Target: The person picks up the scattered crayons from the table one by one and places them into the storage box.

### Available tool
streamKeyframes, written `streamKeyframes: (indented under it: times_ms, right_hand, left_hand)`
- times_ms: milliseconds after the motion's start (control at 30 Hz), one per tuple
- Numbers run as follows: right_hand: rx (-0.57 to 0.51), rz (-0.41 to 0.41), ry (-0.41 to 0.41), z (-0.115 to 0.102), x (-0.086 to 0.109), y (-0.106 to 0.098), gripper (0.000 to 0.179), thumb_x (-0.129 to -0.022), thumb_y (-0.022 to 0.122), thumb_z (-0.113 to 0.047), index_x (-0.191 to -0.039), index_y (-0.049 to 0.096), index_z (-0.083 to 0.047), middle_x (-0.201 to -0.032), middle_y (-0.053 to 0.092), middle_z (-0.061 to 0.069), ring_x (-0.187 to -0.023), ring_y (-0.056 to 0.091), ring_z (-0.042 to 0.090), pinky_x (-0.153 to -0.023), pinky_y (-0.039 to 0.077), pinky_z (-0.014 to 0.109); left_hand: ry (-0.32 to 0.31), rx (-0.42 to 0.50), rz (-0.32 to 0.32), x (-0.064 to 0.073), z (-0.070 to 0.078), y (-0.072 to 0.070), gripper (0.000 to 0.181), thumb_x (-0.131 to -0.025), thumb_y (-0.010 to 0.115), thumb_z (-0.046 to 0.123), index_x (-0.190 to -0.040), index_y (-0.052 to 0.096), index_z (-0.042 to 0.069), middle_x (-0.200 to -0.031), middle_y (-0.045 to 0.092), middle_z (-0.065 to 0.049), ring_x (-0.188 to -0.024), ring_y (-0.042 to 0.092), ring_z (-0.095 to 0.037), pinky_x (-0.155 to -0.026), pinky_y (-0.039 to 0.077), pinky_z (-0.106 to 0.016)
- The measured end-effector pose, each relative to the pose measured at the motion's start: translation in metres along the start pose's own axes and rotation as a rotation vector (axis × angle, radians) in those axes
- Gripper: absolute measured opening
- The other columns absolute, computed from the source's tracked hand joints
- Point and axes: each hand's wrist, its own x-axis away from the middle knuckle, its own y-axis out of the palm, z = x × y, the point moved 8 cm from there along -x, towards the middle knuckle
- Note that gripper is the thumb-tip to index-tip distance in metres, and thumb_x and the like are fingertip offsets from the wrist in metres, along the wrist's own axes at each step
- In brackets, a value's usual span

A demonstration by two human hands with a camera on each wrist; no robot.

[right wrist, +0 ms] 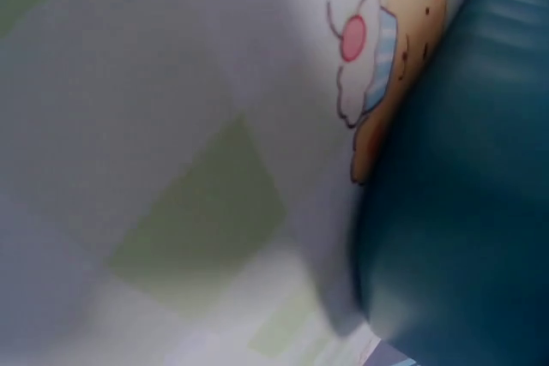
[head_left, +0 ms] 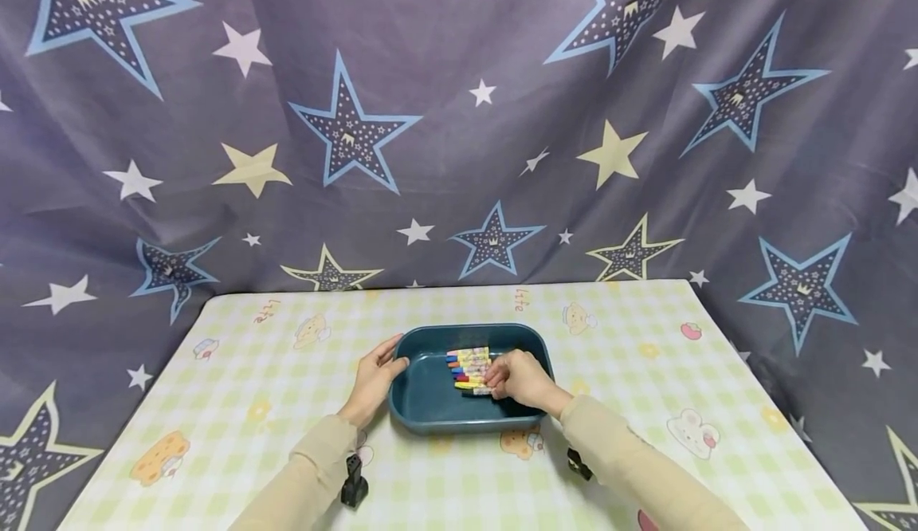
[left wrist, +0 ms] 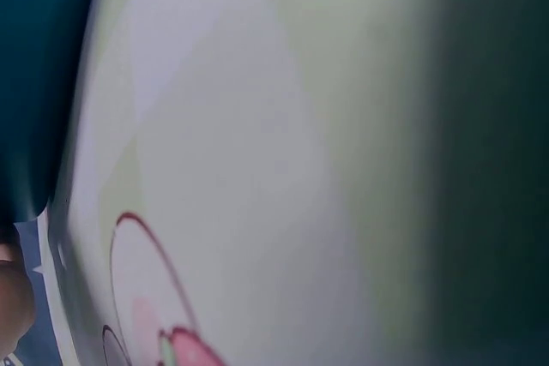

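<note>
A dark teal rectangular basin (head_left: 423, 399) with rounded corners sits on the table. Inside it, several crayons (head_left: 469, 363) with patterned wrappers lie side by side in a row, their coloured tips to the left. My left hand (head_left: 373, 379) holds the basin's left rim, thumb at the edge. Reaching in over the right side, my right hand (head_left: 523, 379) pinches the dark green crayon (head_left: 475, 392) at the near end of the row; its fingers hide the right ends of some crayons. Both wrist views show the basin's outer wall (left wrist: 39, 83) (right wrist: 463, 212); the crayons are out of sight there.
A green-and-white checked tablecloth (head_left: 287, 435) with cartoon prints covers the table. Behind it hangs a grey curtain (head_left: 445, 156) with stars. A small black device (head_left: 354, 483) is at the left wrist, another (head_left: 578, 464) at the right.
</note>
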Motion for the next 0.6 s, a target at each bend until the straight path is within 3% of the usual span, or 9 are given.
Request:
streamKeyframes:
  times_ms: [133,300,467,600]
  right_hand:
    - [0.032,-0.003,-0.018,-0.003,0.001,0.000,0.020,-0.069,0.067,0.012,-0.081,0.070,-0.004,-0.074,0.069,0.004,-0.063,0.062,0.009,-0.055,0.050,0.019]
    - [-0.003,0.018,-0.016,-0.003,0.001,-0.001,0.023,-0.072,0.062,0.014,-0.086,0.070,-0.003,-0.077,0.070,0.006,-0.068,0.065,0.013,-0.058,0.052,0.020]
    - [-0.067,0.063,-0.113,-0.013,0.005,-0.010,0.015,-0.077,0.066,0.006,-0.090,0.069,0.000,-0.082,0.070,0.010,-0.074,0.067,0.019,-0.065,0.054,0.021]
    - [-0.135,0.073,-0.177,-0.021,0.015,-0.028,0.017,-0.079,0.066,0.003,-0.096,0.068,0.002,-0.089,0.069,0.017,-0.079,0.067,0.021,-0.068,0.054,0.019]
  left_hand:
    - [0.002,0.011,0.008,-0.001,0.001,-0.001,0.049,-0.085,0.058,0.009,-0.133,0.049,0.011,-0.134,0.049,-0.015,-0.124,0.047,-0.027,-0.101,0.042,-0.041]
    - [-0.003,0.012,0.001,-0.001,0.002,-0.001,0.049,-0.085,0.059,0.009,-0.133,0.048,0.011,-0.134,0.049,-0.016,-0.123,0.048,-0.027,-0.100,0.042,-0.041]
    - [-0.001,0.010,0.005,0.000,0.002,-0.002,0.049,-0.086,0.058,0.011,-0.134,0.047,0.012,-0.135,0.048,-0.015,-0.124,0.047,-0.027,-0.102,0.041,-0.040]
    - [0.014,0.011,-0.016,0.001,0.001,0.000,0.049,-0.087,0.057,0.011,-0.135,0.046,0.011,-0.136,0.047,-0.016,-0.126,0.045,-0.028,-0.103,0.039,-0.041]
